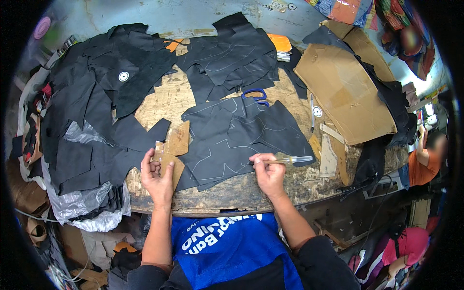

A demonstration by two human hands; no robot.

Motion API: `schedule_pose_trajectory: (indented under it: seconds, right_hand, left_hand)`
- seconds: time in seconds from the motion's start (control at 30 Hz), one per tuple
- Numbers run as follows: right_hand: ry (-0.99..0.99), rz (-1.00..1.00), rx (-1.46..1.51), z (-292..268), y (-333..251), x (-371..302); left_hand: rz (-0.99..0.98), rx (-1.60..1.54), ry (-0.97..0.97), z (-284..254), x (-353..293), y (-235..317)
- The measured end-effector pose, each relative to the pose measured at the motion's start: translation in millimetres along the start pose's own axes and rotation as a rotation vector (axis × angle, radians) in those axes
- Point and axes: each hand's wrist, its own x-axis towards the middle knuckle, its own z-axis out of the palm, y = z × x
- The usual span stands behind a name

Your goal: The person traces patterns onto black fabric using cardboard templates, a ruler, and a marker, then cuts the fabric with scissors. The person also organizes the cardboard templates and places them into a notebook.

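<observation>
Wooden table (pixel 164 99) by a blue wall (pixel 188 17) bears black sheets (pixel 222 137), left grip (pixel 158 182) holding brown pieces (pixel 178 139), right grip (pixel 269 178) a pen (pixel 298 159).

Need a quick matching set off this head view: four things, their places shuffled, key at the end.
Things
1. Brown cut pieces
2. Clear pen
3. Blue-handled scissors
4. Cardboard box

Places
A. Toward the right side of the wooden table
B. In the right hand
C. Lying beyond the hands, near the middle of the table
D. In the left hand

Pairs: 1-D, 2-B, 3-C, 4-A
</observation>
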Motion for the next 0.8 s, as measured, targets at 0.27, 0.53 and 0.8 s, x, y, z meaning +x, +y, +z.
schedule_pose_trajectory:
  seconds: [0.27,0.53,0.8]
  right_hand:
    - [0.125,0.000,0.147,5.1,-7.4,5.6]
    - [0.074,-0.067,0.096,7.7,-30.8,26.4]
    - [-0.060,-0.075,-0.023,22.3,-26.0,34.3]
  left_hand:
    - [-0.320,-0.160,-0.167,-2.8,-7.0,25.5]
    - [0.478,0.635,-0.453,52.0,-34.5,61.5]
    - [0.560,0.888,-0.991,70.6,-69.6,42.8]
